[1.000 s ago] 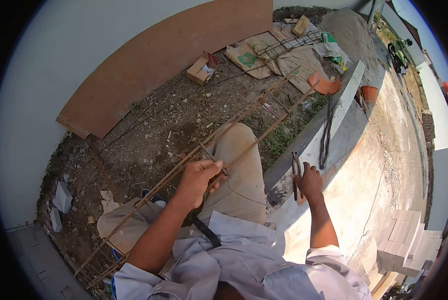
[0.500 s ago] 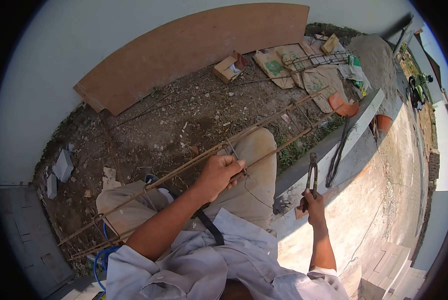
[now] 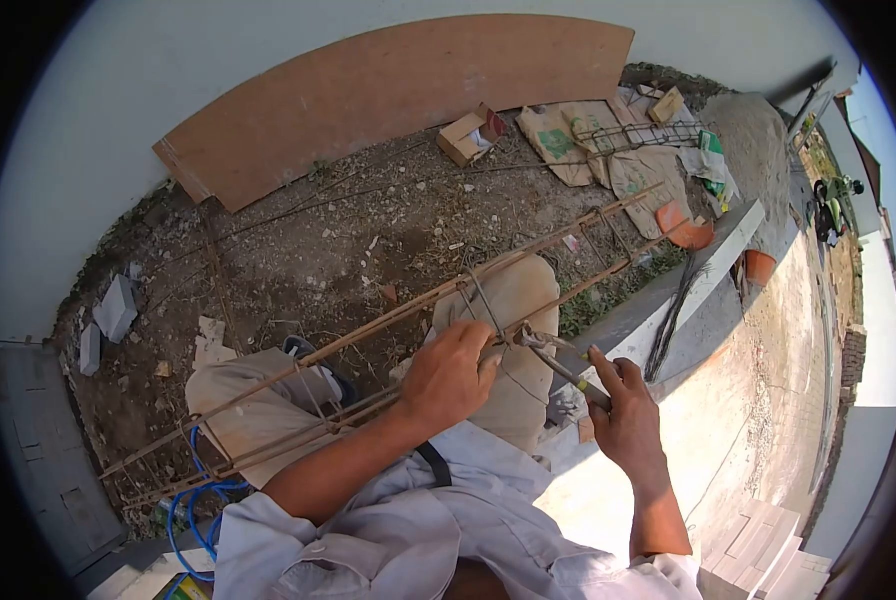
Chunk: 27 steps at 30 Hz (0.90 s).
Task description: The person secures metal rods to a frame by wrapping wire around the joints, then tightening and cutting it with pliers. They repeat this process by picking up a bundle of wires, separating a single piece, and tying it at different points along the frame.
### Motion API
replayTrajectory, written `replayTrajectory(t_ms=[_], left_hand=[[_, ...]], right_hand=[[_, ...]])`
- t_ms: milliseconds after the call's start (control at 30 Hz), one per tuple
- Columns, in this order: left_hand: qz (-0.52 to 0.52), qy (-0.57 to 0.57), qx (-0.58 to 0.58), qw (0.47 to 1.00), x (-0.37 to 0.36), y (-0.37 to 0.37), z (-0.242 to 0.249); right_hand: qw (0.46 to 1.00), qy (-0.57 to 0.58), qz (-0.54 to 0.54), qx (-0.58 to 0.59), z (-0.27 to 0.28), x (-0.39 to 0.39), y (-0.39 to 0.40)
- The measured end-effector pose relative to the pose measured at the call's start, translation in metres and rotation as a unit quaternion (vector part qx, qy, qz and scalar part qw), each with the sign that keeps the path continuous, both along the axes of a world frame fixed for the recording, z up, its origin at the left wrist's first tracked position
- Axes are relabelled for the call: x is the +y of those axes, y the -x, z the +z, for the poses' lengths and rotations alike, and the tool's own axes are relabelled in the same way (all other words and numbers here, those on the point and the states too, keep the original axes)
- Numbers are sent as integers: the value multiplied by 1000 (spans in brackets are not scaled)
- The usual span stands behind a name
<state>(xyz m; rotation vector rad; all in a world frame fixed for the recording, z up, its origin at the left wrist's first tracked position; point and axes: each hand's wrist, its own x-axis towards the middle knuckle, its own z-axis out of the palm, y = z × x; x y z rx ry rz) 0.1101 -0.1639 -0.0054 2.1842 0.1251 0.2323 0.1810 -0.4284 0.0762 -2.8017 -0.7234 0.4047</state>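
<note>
A long rusty rebar cage (image 3: 388, 308) lies across my lap, its bars joined by bent stirrups. My left hand (image 3: 452, 375) is closed on the cage's near bar, beside a stirrup (image 3: 480, 300) over my knee. My right hand (image 3: 625, 412) grips a pair of pincers (image 3: 571, 376) with yellow bands on the handles. The pincers' jaws are at the joint of the near bar and stirrup, just right of my left fingers. A thin tie wire (image 3: 521, 384) hangs down from that joint. Whether the jaws bite the wire is too small to tell.
A bundle of dark wire (image 3: 671, 322) lies on the concrete ledge (image 3: 720, 262) to the right. Beyond are an orange pot (image 3: 759, 266), paper sacks (image 3: 651, 172), a cardboard box (image 3: 460, 140) and a leaning board (image 3: 388, 105). A blue hose (image 3: 174, 520) loops at lower left.
My right hand has brought the pincers from the right side to the joint on the cage, jaws now pointing left. My left hand has shifted slightly down along the near bar.
</note>
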Motion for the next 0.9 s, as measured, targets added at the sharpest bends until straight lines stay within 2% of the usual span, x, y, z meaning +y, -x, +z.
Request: replayTrajectory(t_ms=[167,367,467,567,667,800,900], left_hand=[[-3,-27,-6,1000,-1,-2,-2],[-15,-40,-2,999,-3,-1,1],[-20,-42,-2,999,-3,-2,0],[-23,-36,0,999,-1,-2,0],[-22,-27,6,999,1,-2,3],[-6,-36,-39,999,-3,2,9],[-56,-119,-148,980,-17,11,3]], right_hand=[[995,81,32,-44,18,13,8],[986,123,55,-102,23,19,15],[978,191,64,-50,43,33,15],[956,178,159,-171,40,30,13],[978,187,96,-3,36,31,9],[972,174,124,101,28,21,6],[967,174,111,148,39,24,-1]])
